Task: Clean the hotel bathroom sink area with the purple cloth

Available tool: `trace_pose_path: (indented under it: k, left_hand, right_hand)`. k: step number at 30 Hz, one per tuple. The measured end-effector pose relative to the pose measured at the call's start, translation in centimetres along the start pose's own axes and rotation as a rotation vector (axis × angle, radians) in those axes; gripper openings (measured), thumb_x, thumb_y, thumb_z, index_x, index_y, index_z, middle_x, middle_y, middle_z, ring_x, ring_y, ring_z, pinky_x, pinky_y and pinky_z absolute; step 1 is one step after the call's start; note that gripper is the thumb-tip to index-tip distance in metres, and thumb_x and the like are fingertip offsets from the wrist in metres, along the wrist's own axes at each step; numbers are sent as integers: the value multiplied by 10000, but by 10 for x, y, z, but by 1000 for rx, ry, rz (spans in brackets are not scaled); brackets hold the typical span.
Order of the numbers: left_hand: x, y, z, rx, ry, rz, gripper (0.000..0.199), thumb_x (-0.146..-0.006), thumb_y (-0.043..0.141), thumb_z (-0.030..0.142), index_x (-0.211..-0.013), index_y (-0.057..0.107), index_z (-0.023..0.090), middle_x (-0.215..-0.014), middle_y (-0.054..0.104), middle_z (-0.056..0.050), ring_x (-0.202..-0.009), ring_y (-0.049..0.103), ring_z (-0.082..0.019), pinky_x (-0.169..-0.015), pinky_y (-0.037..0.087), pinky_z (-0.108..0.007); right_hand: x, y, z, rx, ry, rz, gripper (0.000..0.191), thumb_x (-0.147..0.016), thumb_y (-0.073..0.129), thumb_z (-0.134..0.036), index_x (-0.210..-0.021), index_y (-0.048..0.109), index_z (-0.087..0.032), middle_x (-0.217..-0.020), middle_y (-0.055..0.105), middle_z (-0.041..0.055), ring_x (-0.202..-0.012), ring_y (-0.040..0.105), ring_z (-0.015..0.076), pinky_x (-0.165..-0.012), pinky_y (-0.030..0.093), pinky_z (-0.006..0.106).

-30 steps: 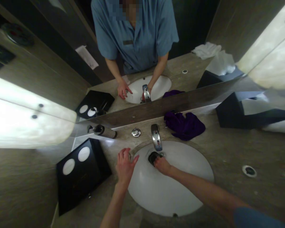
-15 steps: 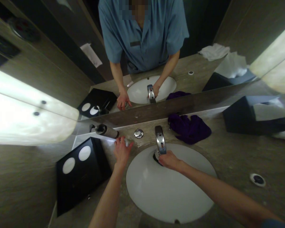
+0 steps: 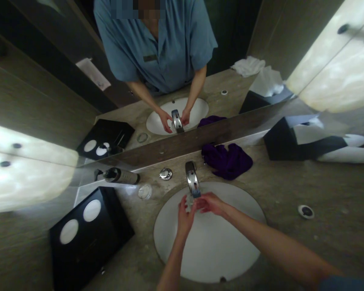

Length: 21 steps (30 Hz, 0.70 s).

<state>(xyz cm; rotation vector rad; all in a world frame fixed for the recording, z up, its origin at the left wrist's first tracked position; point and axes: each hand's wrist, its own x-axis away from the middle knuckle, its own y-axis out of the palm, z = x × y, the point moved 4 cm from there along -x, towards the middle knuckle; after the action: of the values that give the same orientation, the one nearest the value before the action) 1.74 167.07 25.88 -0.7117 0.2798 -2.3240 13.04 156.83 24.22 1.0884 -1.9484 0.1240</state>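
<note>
Both hands meeting under the chrome tap (image 3: 193, 184) at twelve o'clock of the white basin (image 3: 212, 246), left hand (image 3: 185, 216) and right hand (image 3: 210, 203) touching, grip on anything too small to tell, purple cloth (image 3: 227, 161) at one o'clock on the worktop (image 3: 291, 190), black tray (image 3: 87, 238) with two white discs at nine.

Both forearms reach forward; the left hand (image 3: 185, 216) and right hand (image 3: 210, 203) meet, fingers (image 3: 200, 201) curled and touching.
</note>
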Motion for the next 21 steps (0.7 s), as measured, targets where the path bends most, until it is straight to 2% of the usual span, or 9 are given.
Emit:
trace_pose_path:
  k: [2,4,7,9,12,14,15,18,21]
  left_hand:
    - [-13,31,-15,343,-192,-101,701,-796,625,647,-1283,515,155,-1209,650,-164,-947,672,-224,-716,570,-324]
    - [-26,51,-18,541,-390,-281,644,-791,579,702,-1116,560,146,-900,678,-75,-660,624,-144,-531,477,-234]
    - [-36,60,-9,536,-616,-557,525,-778,612,636,-882,595,122,-650,573,-18,-442,481,-104,-380,297,-206]
    - [-40,58,-1,496,-619,-589,458,-778,646,551,-881,614,106,-703,612,-53,-481,536,-125,-393,344,-217]
    - [-39,49,9,449,-479,-449,460,-761,719,451,-1068,611,126,-840,648,-53,-631,595,-128,-499,452,-212]
    - [-32,34,11,288,-289,-281,528,-732,779,369,-1169,591,139,-935,637,-57,-727,605,-133,-580,500,-217]
    - [-26,25,12,153,-169,-208,564,-724,795,325,-1212,586,134,-1009,628,-76,-801,620,-149,-656,540,-244]
    - [7,-1,14,-299,189,-125,585,-759,771,216,-1308,590,126,-1270,563,-144,-1148,595,-247,-1038,527,-424]
    - [43,-27,11,-559,371,-122,550,-804,737,177,-1339,612,210,-1376,531,-125,-1285,512,-283,-1131,467,-491]
  right_hand:
    - [3,2,5,25,-117,-17,520,-910,367,-527,-1108,638,-129,-1118,714,127,-835,690,118,-765,593,287]
    - [8,-3,4,209,-292,-67,535,-904,440,-588,-1091,674,-144,-1127,716,114,-936,690,151,-937,586,368]
    - [16,-19,2,682,-601,-184,343,-867,632,-491,-1007,743,-199,-1147,726,65,-1196,629,203,-1262,337,469]
    - [20,-32,6,969,-795,-141,269,-918,595,-387,-1069,746,-224,-1220,706,54,-1295,580,205,-1289,291,462]
    - [28,-47,13,1186,-864,122,286,-966,511,-333,-933,756,-191,-954,743,67,-970,693,178,-1019,555,375]
    - [43,-54,2,1203,-921,290,320,-978,489,-326,-863,748,-177,-802,719,57,-821,673,150,-919,584,338]
    - [52,-58,-12,1198,-995,376,298,-978,490,-311,-921,752,-180,-848,729,60,-878,670,149,-953,576,338]
    - [71,-82,-77,1207,-1159,746,391,-933,576,-306,-1310,659,-244,-1372,622,79,-1286,527,225,-1128,487,436]
    - [53,-114,-133,1286,-933,894,644,-862,664,-450,-1478,512,-341,-1631,314,90,-1414,372,391,-1108,420,637]
